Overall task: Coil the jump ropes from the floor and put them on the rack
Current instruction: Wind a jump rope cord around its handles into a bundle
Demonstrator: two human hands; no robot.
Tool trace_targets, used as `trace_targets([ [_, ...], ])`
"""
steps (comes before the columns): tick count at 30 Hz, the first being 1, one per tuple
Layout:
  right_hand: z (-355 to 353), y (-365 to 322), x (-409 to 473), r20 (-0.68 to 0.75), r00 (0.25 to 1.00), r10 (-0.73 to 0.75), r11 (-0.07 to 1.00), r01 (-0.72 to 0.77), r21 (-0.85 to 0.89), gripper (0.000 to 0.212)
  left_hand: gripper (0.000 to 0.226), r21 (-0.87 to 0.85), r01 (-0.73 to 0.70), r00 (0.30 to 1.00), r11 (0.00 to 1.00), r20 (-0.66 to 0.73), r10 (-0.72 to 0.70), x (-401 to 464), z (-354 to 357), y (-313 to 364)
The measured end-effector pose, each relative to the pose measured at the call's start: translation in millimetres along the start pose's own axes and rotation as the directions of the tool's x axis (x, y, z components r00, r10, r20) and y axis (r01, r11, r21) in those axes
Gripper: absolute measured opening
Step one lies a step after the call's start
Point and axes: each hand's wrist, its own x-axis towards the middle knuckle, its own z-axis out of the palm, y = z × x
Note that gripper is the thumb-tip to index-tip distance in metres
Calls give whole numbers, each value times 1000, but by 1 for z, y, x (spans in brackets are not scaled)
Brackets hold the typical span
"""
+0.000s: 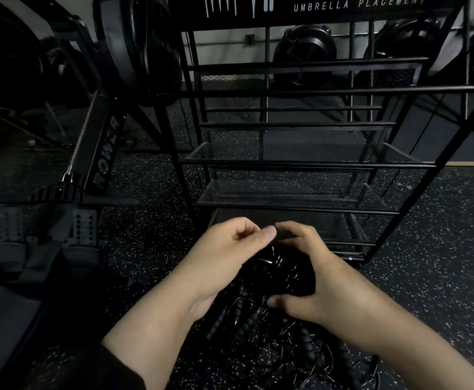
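Note:
A bundle of black jump rope (pixel 279 270) sits between both my hands, low in the head view, just in front of the black metal rack (pixel 292 164). My left hand (pixel 230 254) pinches the rope at the top of the bundle, thumb against fingers. My right hand (pixel 311 280) curls round the bundle's right side, thumb below. Under my wrists a tangle of thin black jump ropes (pixel 272 342) with ribbed handles lies on the speckled floor. How tightly the bundle is coiled is hidden by my fingers.
The rack has several mesh shelves (pixel 286 192) and horizontal bars, with a sign reading "UMBRELLA PLACEMENT" (pixel 356 4) on top. A rowing machine (pixel 100 153) stands at the left with its footplates. Fans sit behind the rack. Dark rubber floor (pixel 441 235) surrounds everything.

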Motion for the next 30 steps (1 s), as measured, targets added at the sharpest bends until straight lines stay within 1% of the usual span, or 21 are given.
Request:
trace_targets([
  [1,-1,0,0,-19,1000,-9,1000,10,20,96,38,-56,24,1000,998,18,-23,0,-1,-1],
  [3,-1,-1,2,-41,999,-15,998,17,53,92,44,-152,34,999,988,1,-34,0,0,0],
  [6,1,-2,3,-74,997,-16,997,22,79,89,49,-202,27,999,979,-35,-35,1,3,-1],
  [9,2,-2,4,-124,992,4,994,9,106,89,54,-322,90,989,942,-84,-124,6,3,-4],
  [10,2,-3,4,-146,989,18,992,1,127,88,54,-352,120,985,928,-78,-157,7,3,-4],
  [11,2,-3,5,-172,984,37,988,-10,155,88,55,-372,154,981,915,-50,-186,8,3,-5],
  [12,2,-4,5,-199,978,57,982,-20,187,88,56,-388,199,977,900,6,-213,7,3,-5],
  [14,3,-5,6,-241,966,96,970,-37,239,92,56,-393,294,954,871,176,-242,2,5,-7],
  [15,3,-6,7,-241,964,112,966,-49,252,96,53,-399,314,942,861,240,-233,0,8,-6],
  [16,2,-7,7,-220,967,126,964,-67,256,99,46,-407,319,938,856,262,-225,-2,10,-5],
  [17,2,-9,6,-185,973,135,963,-86,254,100,33,-425,306,947,852,231,-224,-3,12,-4],
  [18,0,-11,5,-142,979,144,962,-105,252,99,20,-445,274,961,853,162,-224,-3,13,-6],
  [19,-1,-12,4,-100,983,152,959,-123,254,96,24,-455,246,969,856,104,-223,-2,13,-6],
  [21,-3,-14,3,-46,984,170,949,-151,277,89,72,-475,239,969,847,68,-236,2,9,-9],
  [22,-3,-15,3,-32,983,178,938,-160,309,84,84,-474,232,971,850,53,-235,4,8,-10],
  [23,-2,-15,3,-21,983,184,919,-165,358,74,81,-464,211,974,861,24,-226,4,7,-8],
  [25,-1,-16,3,11,980,200,866,-182,467,49,53,-462,184,975,868,-24,-220,1,4,-4],
  [26,-1,-17,3,29,976,214,834,-198,515,39,45,-465,174,975,868,-45,-219,-1,2,-1],
  [28,1,-19,3,79,973,218,771,-221,597,28,41,-462,156,975,873,-69,-210,-4,-2,2],
  [30,4,-21,3,114,971,209,713,-231,662,24,41,-453,145,976,879,-79,-202,-7,-5,5],
])
